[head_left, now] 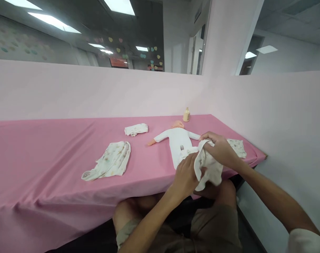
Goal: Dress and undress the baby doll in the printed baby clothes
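Between my two hands hangs a small white printed baby garment [211, 170], bunched up at the table's front edge above my knees. My left hand [186, 175] is closed on its left side. Higher up on the right, my right hand [218, 149] pinches the top edge, with the thumb tucked into the fabric. Just behind the hands a baby doll [178, 140] in a white long-sleeved suit lies on its back, head toward the wall. The garment and my hands hide its lower body. A white patterned cloth lies over its lower part.
A pink cloth covers the table [57, 151]. To the left lie a spread printed garment [111, 160] and a folded printed cloth [136, 129]. Another folded cloth [237, 147] is at the right. A pale yellow bottle [186, 115] stands at the back, near the wall corner.
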`<state>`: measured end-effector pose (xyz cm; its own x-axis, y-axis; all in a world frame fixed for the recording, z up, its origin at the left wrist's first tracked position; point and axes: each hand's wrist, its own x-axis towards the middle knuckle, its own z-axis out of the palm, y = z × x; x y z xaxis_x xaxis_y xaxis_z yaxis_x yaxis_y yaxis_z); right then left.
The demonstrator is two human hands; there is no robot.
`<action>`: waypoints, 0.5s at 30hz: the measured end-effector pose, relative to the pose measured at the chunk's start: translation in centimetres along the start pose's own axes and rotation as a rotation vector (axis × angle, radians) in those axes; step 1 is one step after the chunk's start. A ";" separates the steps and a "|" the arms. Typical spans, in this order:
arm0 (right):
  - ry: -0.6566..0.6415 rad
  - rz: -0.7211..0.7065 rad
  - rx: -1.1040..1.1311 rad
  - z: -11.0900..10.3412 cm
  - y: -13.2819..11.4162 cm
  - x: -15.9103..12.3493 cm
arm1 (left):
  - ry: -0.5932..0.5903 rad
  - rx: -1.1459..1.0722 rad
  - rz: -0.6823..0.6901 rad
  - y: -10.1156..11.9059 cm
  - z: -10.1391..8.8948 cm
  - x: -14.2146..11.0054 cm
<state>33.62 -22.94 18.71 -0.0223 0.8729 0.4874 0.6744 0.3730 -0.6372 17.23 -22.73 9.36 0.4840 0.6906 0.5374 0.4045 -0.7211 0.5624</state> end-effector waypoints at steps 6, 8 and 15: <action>0.023 0.143 0.185 -0.8 0.7 -7.2 | 0.069 -0.486 -0.224 1.5 -3.4 -2.5; 0.009 0.199 0.270 -0.2 1.9 -9.6 | 0.074 -0.583 -0.338 1.9 -4.5 -3.6; -0.010 0.441 0.528 3.7 4.1 -14.9 | -0.014 -0.669 -0.515 3.5 -5.6 -6.2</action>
<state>34.02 -33.25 6.62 0.1636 0.9801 0.1120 0.1724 0.0834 -0.9815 11.30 -29.24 11.52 0.3762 0.9204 0.1064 0.0347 -0.1287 0.9911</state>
